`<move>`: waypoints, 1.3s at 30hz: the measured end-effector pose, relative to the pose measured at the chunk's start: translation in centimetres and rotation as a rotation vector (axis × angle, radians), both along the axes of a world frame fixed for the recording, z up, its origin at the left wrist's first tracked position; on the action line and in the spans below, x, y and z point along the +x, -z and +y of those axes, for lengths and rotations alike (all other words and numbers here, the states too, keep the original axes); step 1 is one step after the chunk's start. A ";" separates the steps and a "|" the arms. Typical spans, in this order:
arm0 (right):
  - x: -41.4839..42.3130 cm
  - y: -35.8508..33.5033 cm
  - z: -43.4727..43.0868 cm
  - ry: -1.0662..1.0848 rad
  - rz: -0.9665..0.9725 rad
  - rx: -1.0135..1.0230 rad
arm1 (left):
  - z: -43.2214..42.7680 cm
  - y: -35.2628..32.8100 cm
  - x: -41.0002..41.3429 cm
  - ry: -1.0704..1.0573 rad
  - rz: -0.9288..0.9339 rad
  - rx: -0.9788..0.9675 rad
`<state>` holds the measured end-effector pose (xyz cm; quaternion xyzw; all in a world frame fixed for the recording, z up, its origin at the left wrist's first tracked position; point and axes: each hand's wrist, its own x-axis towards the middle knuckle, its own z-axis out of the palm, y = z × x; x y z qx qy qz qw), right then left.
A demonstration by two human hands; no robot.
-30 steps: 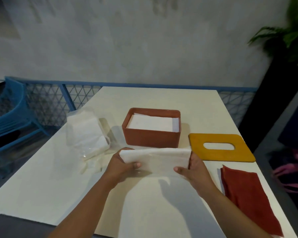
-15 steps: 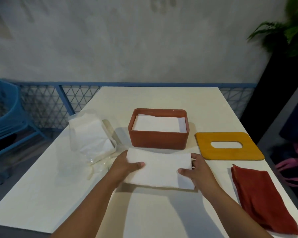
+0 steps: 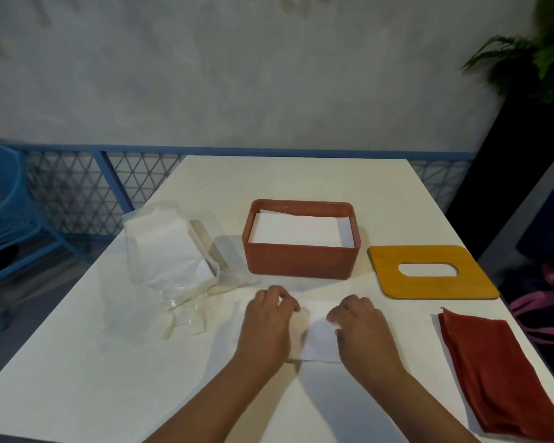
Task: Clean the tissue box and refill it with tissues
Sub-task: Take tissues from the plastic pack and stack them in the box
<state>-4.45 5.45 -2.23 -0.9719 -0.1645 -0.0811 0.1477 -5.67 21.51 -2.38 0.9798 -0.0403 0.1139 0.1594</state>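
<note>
My left hand (image 3: pixel 269 327) and right hand (image 3: pixel 363 330) lie palm down, close together on a white tissue (image 3: pixel 320 342), fingers bent. Whether they pinch or merely press it, I cannot tell. Most of the sheet hides beneath them. Just beyond stands the tissue box (image 3: pixel 301 260) — open, tissues inside — its yellow lid (image 3: pixel 429 289) lying to the right.

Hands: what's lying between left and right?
A folded white tissue on the table, between left hand and right hand; both touch it. Head view shows it.
</note>
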 end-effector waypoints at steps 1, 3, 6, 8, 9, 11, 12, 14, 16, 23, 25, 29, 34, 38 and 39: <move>-0.1 0.5 0.0 -0.076 -0.035 -0.066 | -0.2 0.3 -0.1 0.030 0.046 -0.008; -0.3 0.9 0.1 -0.163 -0.079 -0.152 | -0.2 0.9 0.0 0.074 0.048 -0.039; -0.5 1.2 0.3 -0.192 -0.084 -0.228 | 0.0 1.4 0.1 0.139 0.076 -0.019; -0.6 1.1 0.6 -0.146 -0.068 -0.268 | 0.1 2.1 0.1 0.188 0.069 0.041; -0.5 1.2 0.7 -0.123 -0.065 -0.271 | 0.1 2.3 0.0 0.195 0.077 0.077; -0.2 1.6 1.0 -0.058 -0.041 -0.273 | 0.0 2.7 0.2 0.200 0.073 0.152; -0.1 1.5 1.2 -0.027 -0.024 -0.276 | -0.1 2.8 0.3 0.205 0.074 0.178; 0.0 0.8 1.4 0.025 0.009 -0.325 | -0.2 2.0 0.5 0.203 0.126 0.192; 0.0 0.7 1.7 0.038 0.026 -0.358 | -0.4 1.4 0.8 0.222 0.242 0.189; 1.1 0.9 0.7 0.052 0.025 -0.352 | 0.4 1.5 1.0 0.259 0.354 0.238; 1.9 1.0 -0.1 0.116 0.041 -0.307 | 0.8 1.6 0.9 0.265 0.299 0.239; 2.8 1.8 -1.1 0.188 -0.044 -0.206 | 0.8 1.6 0.4 0.225 0.275 0.166; 3.2 2.7 -1.7 0.212 -0.057 -0.027 | 1.8 1.7 0.5 0.173 0.324 0.133; 3.6 2.7 -1.7 0.289 -0.017 0.170 | 3.4 1.6 0.5 0.158 0.344 0.110; 3.7 2.5 -1.8 0.306 0.016 0.203 | 3.9 1.7 0.5 0.144 0.351 0.088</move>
